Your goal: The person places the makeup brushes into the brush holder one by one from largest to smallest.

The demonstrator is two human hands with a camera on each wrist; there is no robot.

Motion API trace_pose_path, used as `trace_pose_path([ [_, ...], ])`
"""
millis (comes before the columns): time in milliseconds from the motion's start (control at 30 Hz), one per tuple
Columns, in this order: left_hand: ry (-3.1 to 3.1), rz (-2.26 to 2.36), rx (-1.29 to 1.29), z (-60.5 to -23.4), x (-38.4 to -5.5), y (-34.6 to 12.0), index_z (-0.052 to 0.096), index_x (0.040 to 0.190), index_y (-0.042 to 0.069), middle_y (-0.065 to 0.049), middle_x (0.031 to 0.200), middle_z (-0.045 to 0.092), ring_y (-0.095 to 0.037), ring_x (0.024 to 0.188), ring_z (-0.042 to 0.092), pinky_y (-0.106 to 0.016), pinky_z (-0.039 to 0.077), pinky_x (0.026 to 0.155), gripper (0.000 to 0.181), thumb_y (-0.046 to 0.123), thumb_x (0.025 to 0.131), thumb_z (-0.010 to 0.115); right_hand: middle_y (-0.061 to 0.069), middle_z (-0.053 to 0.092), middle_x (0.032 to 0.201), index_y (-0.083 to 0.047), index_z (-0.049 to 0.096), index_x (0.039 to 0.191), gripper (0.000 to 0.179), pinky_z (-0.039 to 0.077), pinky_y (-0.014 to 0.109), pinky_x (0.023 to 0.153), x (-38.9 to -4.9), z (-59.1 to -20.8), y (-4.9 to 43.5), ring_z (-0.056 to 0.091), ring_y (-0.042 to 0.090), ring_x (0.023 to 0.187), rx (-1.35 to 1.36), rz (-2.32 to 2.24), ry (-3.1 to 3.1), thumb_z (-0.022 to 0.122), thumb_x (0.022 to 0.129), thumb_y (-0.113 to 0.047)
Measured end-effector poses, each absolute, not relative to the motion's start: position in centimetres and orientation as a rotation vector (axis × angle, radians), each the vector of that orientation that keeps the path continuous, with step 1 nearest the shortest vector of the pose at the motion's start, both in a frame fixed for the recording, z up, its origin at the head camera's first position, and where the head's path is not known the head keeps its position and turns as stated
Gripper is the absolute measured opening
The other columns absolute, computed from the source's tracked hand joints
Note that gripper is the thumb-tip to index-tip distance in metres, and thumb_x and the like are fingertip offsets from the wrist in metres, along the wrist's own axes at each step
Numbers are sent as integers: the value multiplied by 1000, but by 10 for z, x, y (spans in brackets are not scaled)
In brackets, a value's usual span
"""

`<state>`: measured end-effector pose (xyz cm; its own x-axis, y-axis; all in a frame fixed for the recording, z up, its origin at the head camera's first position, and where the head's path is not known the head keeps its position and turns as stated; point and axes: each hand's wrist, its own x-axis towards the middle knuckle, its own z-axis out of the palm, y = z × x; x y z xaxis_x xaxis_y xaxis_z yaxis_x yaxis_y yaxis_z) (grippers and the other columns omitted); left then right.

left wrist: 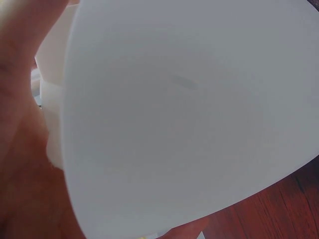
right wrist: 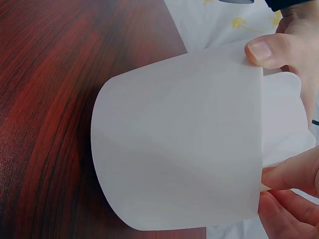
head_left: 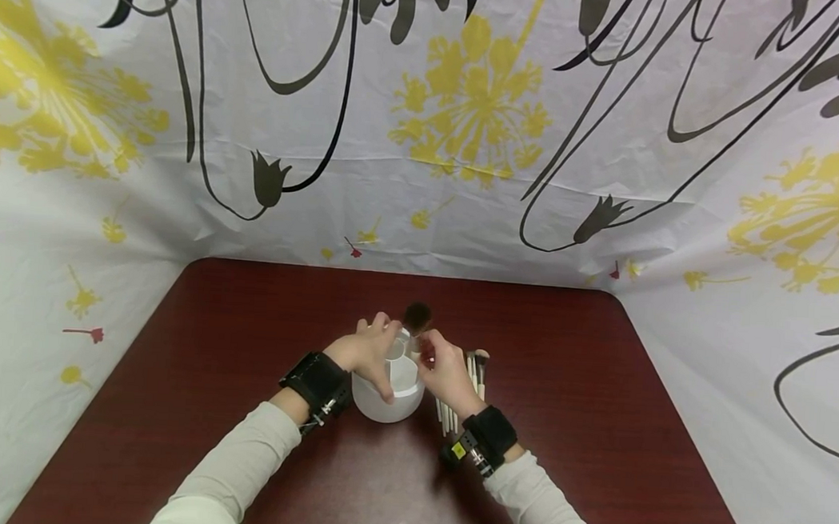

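Note:
A white round makeup brush holder (head_left: 385,409) with divided compartments stands upright on the table. My left hand (head_left: 368,353) grips it across the top, thumb over the near rim and fingers at the far side. With thumb and fingers, my right hand (head_left: 449,374) pinches a makeup brush with a dark, fluffy head (head_left: 418,316) pointing up. The right wrist view shows the pinching fingers (right wrist: 291,172) right at the holder's rim, with a pale bit of handle between them. The holder's smooth wall (left wrist: 184,129) fills most of the left wrist view.
Several makeup brushes (head_left: 446,418) with pale handles lie side by side on the dark red table (head_left: 279,309), just right of the holder and partly under my right hand. A white patterned cloth (head_left: 370,131) hangs behind the table's far edge.

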<state>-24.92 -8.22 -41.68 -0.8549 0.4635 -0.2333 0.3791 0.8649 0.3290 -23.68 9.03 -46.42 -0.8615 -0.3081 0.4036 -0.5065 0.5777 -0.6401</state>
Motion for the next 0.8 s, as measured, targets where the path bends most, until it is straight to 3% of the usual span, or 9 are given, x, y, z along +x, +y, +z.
trace_pose_path([
  [167,2753,383,642,-418,-250,-81,34,135,13,-17,124,31,-36,102,37,-40,44,72,112,44,42,87,10,63,81,3,55,96,29,52,27,64,-237,-465,92,62,19,73,676,1212,-2560,66,70,11],
  [533,2743,427,665,-418,-250,-82,31,135,15,-16,130,31,-40,105,36,-45,45,72,112,43,43,87,10,62,83,1,57,94,26,52,27,65,-232,-462,93,62,19,75,682,1255,-2545,64,71,10],
  [800,2685,536,749,-418,-250,-87,28,135,18,-14,138,32,-41,114,32,-51,35,89,112,41,44,88,13,60,89,2,57,98,31,52,31,65,-230,-464,101,61,24,78,689,1230,-2543,68,70,8],
])
